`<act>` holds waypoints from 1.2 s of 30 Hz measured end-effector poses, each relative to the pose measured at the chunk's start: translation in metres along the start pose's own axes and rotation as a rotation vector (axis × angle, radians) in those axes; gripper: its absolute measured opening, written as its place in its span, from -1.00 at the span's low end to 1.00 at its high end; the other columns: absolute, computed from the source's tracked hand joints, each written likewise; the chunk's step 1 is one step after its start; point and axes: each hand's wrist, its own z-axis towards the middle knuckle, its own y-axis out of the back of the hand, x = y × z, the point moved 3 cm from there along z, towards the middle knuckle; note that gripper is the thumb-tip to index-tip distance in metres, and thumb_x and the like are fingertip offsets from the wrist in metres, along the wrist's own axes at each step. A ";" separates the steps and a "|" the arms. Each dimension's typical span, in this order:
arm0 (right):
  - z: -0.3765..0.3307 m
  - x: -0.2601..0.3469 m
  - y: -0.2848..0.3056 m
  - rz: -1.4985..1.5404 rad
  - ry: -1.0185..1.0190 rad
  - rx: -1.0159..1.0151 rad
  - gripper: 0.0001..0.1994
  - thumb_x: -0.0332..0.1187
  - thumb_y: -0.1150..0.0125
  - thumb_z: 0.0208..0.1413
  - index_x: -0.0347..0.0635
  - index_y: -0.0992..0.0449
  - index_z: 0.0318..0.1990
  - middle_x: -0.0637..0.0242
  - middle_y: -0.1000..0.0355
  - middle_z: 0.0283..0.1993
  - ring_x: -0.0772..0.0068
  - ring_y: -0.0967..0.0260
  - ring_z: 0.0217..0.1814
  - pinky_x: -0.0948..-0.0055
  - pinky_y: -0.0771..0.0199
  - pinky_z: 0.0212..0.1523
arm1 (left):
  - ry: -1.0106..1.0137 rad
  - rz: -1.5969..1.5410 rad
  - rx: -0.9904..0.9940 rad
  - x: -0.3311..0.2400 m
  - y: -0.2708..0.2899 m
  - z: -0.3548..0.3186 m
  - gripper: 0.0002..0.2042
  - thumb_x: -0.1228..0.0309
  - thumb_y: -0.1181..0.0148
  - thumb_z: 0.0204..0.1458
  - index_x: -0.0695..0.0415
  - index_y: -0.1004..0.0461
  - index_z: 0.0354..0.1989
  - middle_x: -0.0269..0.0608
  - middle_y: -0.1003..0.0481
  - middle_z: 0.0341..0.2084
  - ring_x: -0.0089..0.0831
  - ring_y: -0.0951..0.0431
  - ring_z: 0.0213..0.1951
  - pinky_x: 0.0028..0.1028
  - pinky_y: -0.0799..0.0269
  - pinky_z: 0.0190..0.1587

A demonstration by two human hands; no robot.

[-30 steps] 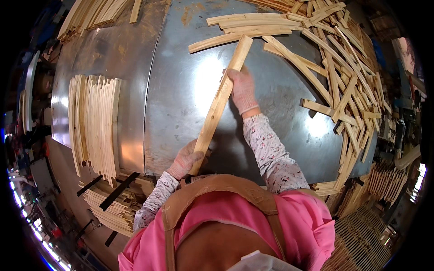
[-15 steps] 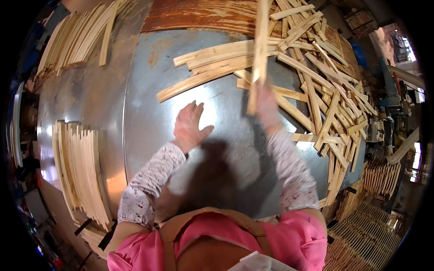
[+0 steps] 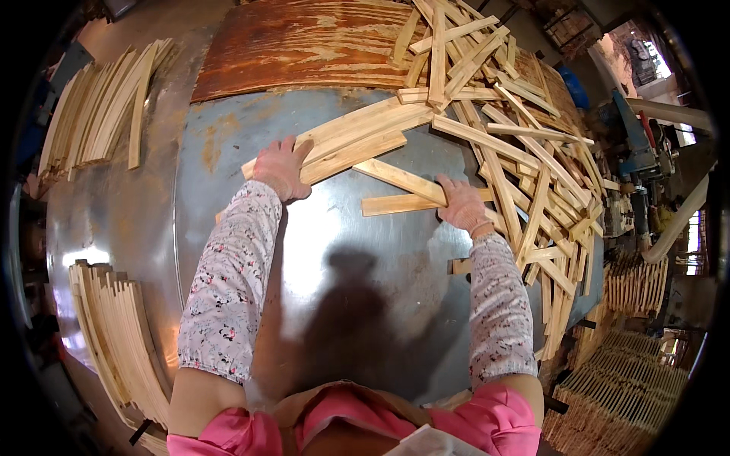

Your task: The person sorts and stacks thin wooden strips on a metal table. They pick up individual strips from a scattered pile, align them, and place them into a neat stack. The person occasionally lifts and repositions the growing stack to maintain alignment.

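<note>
Wooden slats (image 3: 353,148) lying on metal desk (image 3: 426,292)

Our left hand (image 3: 281,169) and right hand (image 3: 461,204) are well apart from each other, and each one touches wood. The left hand is lying over the left ends of several long slats, at the middle far part of the desk, with the fingers on top and the thumb toward their near edge. The right hand is lying over two crossing slats (image 3: 399,182), close to the left side of a big loose pile (image 3: 544,190). Whether they are clamped or only resting, we cannot tell, because their undersides are hidden.

In the pile, which fills the right side, slats cross one another in many directions. At the far side, a reddish-brown wooden board (image 3: 296,45) lies flat, and some slats of the pile are over its right part. On the left we see two ordered groups: a row of slats (image 3: 99,106) at the far left and a tight stack (image 3: 118,334) at the near left. Our arms wear pale flowered sleeves (image 3: 224,289), and a dark shadow (image 3: 350,304) falls on the metal between them. One more slat end (image 3: 219,216) shows just beside the left sleeve.
</note>
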 end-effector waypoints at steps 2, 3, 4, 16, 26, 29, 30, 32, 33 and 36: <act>0.000 0.006 0.007 -0.066 0.096 0.036 -0.29 -0.15 -0.47 0.01 0.00 -0.44 0.37 0.15 -0.52 0.24 -0.03 -0.41 0.35 0.05 -0.45 0.36 | 0.038 0.024 -0.030 0.004 -0.010 -0.035 -0.03 0.04 -0.46 -0.15 -0.12 -0.26 0.56 -0.05 -0.35 0.31 0.02 -0.45 0.25 -0.11 -0.46 0.31; -0.006 0.014 0.006 -0.097 0.156 0.066 -0.33 -0.18 -0.46 0.00 -0.01 -0.47 0.33 0.17 -0.53 0.21 -0.02 -0.43 0.32 0.04 -0.46 0.34 | 0.069 -0.010 -0.036 0.011 -0.022 -0.061 -0.03 0.03 -0.45 -0.15 -0.11 -0.25 0.57 -0.05 -0.33 0.35 0.04 -0.43 0.27 -0.10 -0.44 0.33; -0.015 0.019 0.009 -0.049 0.235 0.061 -0.43 -0.17 -0.46 0.01 -0.05 -0.55 0.23 0.14 -0.54 0.16 -0.04 -0.44 0.29 0.08 -0.47 0.34 | 0.101 -0.044 -0.043 0.019 -0.034 -0.089 -0.02 0.03 -0.45 -0.14 -0.09 -0.24 0.57 -0.05 -0.31 0.38 0.05 -0.41 0.29 -0.08 -0.43 0.36; -0.148 0.162 0.150 1.443 0.200 -0.098 -0.53 -0.19 -0.29 0.26 -0.39 -0.58 0.18 0.23 -0.59 -0.18 0.34 -0.63 -0.11 0.35 -0.68 -0.04 | 0.441 -0.276 -0.074 -0.013 -0.181 -0.438 -0.21 -0.08 -0.32 0.08 0.05 -0.36 0.45 0.03 -0.35 0.39 0.06 -0.30 0.42 -0.06 -0.19 0.45; -0.410 0.289 -0.095 2.335 -0.313 0.783 -0.59 -0.35 -0.24 0.33 -0.31 -0.41 0.25 0.08 -0.54 -0.11 0.10 -0.60 -0.15 0.00 -0.69 0.02 | 0.323 -0.297 -0.029 -0.092 -0.223 -0.510 -0.13 0.02 -0.53 0.01 0.00 -0.27 0.48 0.01 -0.26 0.43 0.03 -0.37 0.37 -0.05 -0.38 0.33; -0.427 0.275 -0.120 2.202 -0.215 0.604 -0.57 -0.40 -0.44 0.20 -0.27 -0.46 0.17 0.17 -0.52 -0.14 0.18 -0.58 -0.21 0.13 -0.72 -0.10 | 0.324 -0.271 -0.116 -0.110 -0.242 -0.533 -0.20 0.10 -0.55 -0.01 0.01 -0.32 0.41 -0.05 -0.31 0.38 -0.01 -0.46 0.25 -0.07 -0.52 0.16; -0.415 0.264 -0.133 2.058 -0.151 0.487 -0.58 -0.44 -0.41 0.20 -0.27 -0.44 0.18 0.17 -0.51 -0.16 0.19 -0.57 -0.24 0.14 -0.72 -0.14 | 0.310 -0.272 -0.243 -0.110 -0.240 -0.535 -0.24 0.11 -0.53 0.00 0.02 -0.33 0.37 -0.05 -0.40 0.29 -0.03 -0.53 0.16 -0.07 -0.57 0.08; -0.399 0.256 -0.128 1.947 -0.288 0.381 -0.61 -0.52 -0.35 0.21 -0.30 -0.40 0.16 0.17 -0.49 -0.21 0.22 -0.55 -0.31 0.18 -0.72 -0.24 | 0.345 -0.398 -0.023 -0.110 -0.237 -0.536 -0.25 0.13 -0.50 0.04 0.05 -0.33 0.40 0.01 -0.44 0.25 0.00 -0.53 0.19 -0.06 -0.55 0.14; -0.392 0.255 -0.114 1.976 -0.471 0.391 -0.64 -0.55 -0.31 0.21 -0.32 -0.39 0.13 0.18 -0.47 -0.24 0.25 -0.54 -0.34 0.21 -0.72 -0.29 | 0.373 -0.457 0.085 -0.112 -0.238 -0.539 -0.26 0.14 -0.48 0.06 0.06 -0.33 0.42 0.03 -0.47 0.23 0.02 -0.53 0.20 -0.06 -0.55 0.17; -0.390 0.242 -0.134 2.065 -0.586 0.351 -0.64 -0.55 -0.31 0.21 -0.36 -0.36 0.12 0.16 -0.45 -0.28 0.24 -0.54 -0.36 0.17 -0.75 -0.33 | 0.310 -0.700 -0.076 -0.106 -0.243 -0.541 -0.31 0.16 -0.39 0.14 0.11 -0.37 0.44 0.12 -0.51 0.22 0.06 -0.55 0.22 -0.11 -0.52 0.25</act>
